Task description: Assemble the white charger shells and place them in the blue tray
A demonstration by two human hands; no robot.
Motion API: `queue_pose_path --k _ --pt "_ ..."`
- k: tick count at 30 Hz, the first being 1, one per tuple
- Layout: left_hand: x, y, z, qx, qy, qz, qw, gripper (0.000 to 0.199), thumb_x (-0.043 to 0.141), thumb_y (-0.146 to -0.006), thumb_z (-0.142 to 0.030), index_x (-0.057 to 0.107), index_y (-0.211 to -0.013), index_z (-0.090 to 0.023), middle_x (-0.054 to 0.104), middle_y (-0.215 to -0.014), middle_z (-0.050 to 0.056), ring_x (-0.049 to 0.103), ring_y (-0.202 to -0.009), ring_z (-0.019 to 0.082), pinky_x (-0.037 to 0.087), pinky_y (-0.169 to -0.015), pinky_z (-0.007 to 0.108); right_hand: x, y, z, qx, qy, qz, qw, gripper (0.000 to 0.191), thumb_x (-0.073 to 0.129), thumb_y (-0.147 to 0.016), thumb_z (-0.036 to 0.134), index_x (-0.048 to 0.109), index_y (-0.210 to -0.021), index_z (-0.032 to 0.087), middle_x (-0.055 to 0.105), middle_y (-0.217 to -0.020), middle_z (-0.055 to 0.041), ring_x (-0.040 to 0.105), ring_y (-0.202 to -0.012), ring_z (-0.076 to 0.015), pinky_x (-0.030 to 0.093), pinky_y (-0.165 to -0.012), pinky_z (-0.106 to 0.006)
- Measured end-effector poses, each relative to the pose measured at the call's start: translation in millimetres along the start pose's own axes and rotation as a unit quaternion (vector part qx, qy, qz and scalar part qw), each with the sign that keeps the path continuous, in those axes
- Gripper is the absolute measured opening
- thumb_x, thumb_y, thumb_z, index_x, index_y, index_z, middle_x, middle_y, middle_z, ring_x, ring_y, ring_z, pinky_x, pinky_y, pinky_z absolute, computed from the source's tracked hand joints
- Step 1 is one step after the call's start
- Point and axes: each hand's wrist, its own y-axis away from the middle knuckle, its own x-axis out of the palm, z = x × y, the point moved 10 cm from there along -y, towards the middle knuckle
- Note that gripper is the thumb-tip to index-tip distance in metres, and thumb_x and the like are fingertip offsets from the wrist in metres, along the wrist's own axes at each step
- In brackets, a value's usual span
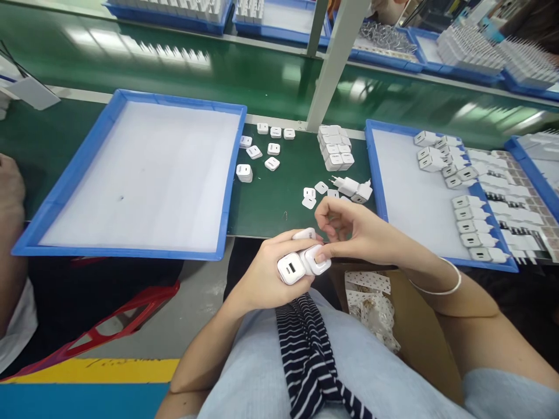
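Observation:
My left hand [264, 273] is wrapped around several white chargers above my lap. The nearest charger [286, 273] faces up with a dark USB port and a smaller slot. Beside it a second charger [321, 266] shows its pale end face, and my right thumb presses on that face. Another white piece [304, 234] shows behind my left fingers. The other fingers of my right hand [364, 233] are curled and stand apart from the thumb. Just beyond them lie loose white cover plates [309, 202] and plug-type chargers [348, 186] on the green table.
A large blue-rimmed tray [225, 192] stands at left. Small white caps [273, 149] and a stacked block [336, 148] lie mid-table. The right tray [378, 174] holds rows of chargers [474, 225]. A metal post [329, 75] rises behind. Another person's arm [11, 233] is at far left.

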Motion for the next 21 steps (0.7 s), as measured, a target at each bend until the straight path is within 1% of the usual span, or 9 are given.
queue_pose_path --k 2,5,7,9,11,14,17,19,21 --pt "-0.9 1.8 -0.3 0.000 0.010 0.014 1.000 0.044 0.067 -0.068 -0.006 0.067 -0.111 -0.018 0.068 -0.107 0.007 0.067 -0.092 0.019 0.052 -0.082 0.029 5.6 -1.6 -9.4 -0.001 -0.066 0.021 0.998 0.036 0.084 -0.072 0.025 0.051 -0.086 0.019 0.048 -0.074 0.0062 0.044 -0.061 -0.0055 0.037 -0.050 -0.016" --pt "5.0 2.3 -6.1 0.010 0.047 0.067 0.997 0.046 0.068 -0.067 -0.008 0.068 -0.112 -0.018 0.069 -0.109 0.008 0.067 -0.098 0.022 0.052 -0.089 0.032 11.4 -7.4 -13.7 -0.018 -0.164 0.055 0.985 0.032 0.077 -0.081 0.031 0.052 -0.096 0.019 0.050 -0.073 0.0060 0.045 -0.054 -0.0045 0.037 -0.044 -0.015" --pt "8.9 2.3 -9.7 0.014 0.068 0.094 0.993 0.049 0.068 -0.066 -0.009 0.068 -0.114 -0.019 0.069 -0.113 0.009 0.066 -0.104 0.024 0.051 -0.095 0.036 15.7 -11.9 -13.7 -0.016 -0.172 0.083 0.982 0.030 0.077 -0.082 0.030 0.054 -0.097 0.018 0.053 -0.070 0.0062 0.047 -0.050 -0.0043 0.037 -0.042 -0.015" --pt "10.6 2.7 -9.8 0.008 0.074 0.102 0.992 0.051 0.067 -0.065 -0.009 0.068 -0.114 -0.020 0.068 -0.112 0.009 0.067 -0.101 0.025 0.052 -0.093 0.037 22.2 -14.4 -13.8 -0.004 -0.149 0.122 0.981 0.026 0.077 -0.082 0.030 0.058 -0.093 0.016 0.055 -0.065 0.0058 0.049 -0.048 -0.0049 0.040 -0.042 -0.016" --pt "11.0 4.0 -6.9 -0.003 0.073 0.101 0.992 0.050 0.068 -0.064 -0.010 0.069 -0.113 -0.020 0.067 -0.110 0.009 0.067 -0.097 0.024 0.053 -0.090 0.037 23.7 -15.4 -12.6 -0.002 -0.119 0.139 0.983 0.023 0.074 -0.084 0.034 0.062 -0.089 0.014 0.058 -0.063 0.0042 0.051 -0.048 -0.0060 0.043 -0.043 -0.017" --pt "9.6 6.7 -2.1 -0.015 0.074 0.091 0.993 0.047 0.070 -0.064 -0.013 0.070 -0.111 -0.019 0.066 -0.111 0.010 0.066 -0.099 0.024 0.052 -0.091 0.037 14.9 -15.1 -4.8 -0.039 -0.035 0.108 0.993 0.020 0.070 -0.087 0.033 0.068 -0.090 0.014 0.063 -0.069 0.0005 0.053 -0.052 -0.0072 0.045 -0.047 -0.019" --pt "5.8 7.6 1.5 -0.019 0.087 0.070 0.994 0.044 0.074 -0.066 -0.016 0.071 -0.109 -0.018 0.067 -0.109 0.010 0.067 -0.097 0.024 0.052 -0.088 0.036 6.0 -11.2 8.5 -0.094 0.075 0.057 0.991 0.015 0.068 -0.088 0.029 0.071 -0.088 0.015 0.068 -0.078 -0.0028 0.056 -0.060 -0.0095 0.046 -0.055 -0.022" --pt "3.9 7.2 3.6 -0.021 0.099 0.058 0.993 0.043 0.076 -0.066 -0.017 0.071 -0.109 -0.018 0.068 -0.107 0.010 0.067 -0.095 0.024 0.053 -0.087 0.036 3.2 -8.5 12.3 -0.100 0.115 0.030 0.988 0.014 0.069 -0.088 0.028 0.072 -0.087 0.015 0.070 -0.078 -0.0036 0.058 -0.065 -0.0112 0.045 -0.057 -0.023" --pt "3.9 6.5 5.6 -0.025 0.106 0.053 0.993 0.044 0.076 -0.067 -0.016 0.070 -0.111 -0.018 0.069 -0.109 0.011 0.067 -0.098 0.024 0.052 -0.089 0.037 3.0 -6.8 11.4 -0.086 0.125 0.017 0.988 0.013 0.069 -0.087 0.028 0.072 -0.088 0.015 0.070 -0.077 -0.0035 0.058 -0.064 -0.0117 0.044 -0.057 -0.024"
